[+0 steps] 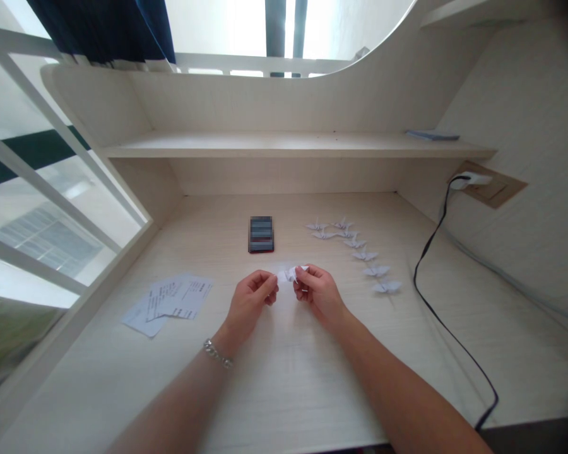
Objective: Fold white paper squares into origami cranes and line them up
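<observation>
Folded white paper [288, 275] held just above the desk [284, 378], between the 2 hands, near mid-desk. Left hand [255, 293]: thumb and forefinger pinch the paper's left end, other fingers curled under. Right hand [318, 290]: thumb and fingertips grasp the right end, covering part of the fold; exact crease hard to make out. Forearms come in from the near edge and converge, wrists low over the desk. Bracelet [218, 354], silver links, on left wrist.

Around: phone [261, 243] lies flat just beyond the hands, slightly left. 8 paper cranes [364, 256] beyond and right of the right hand, some paired at the far end, trailing nearer in a slanting line. Printed sheets [182, 296] overlap, left of the left hand. Black cable [430, 309] runs from plug [473, 179] down the right side, clear of the right forearm. Shelf [284, 144] spans the back, booklet [432, 135] at its right end.
</observation>
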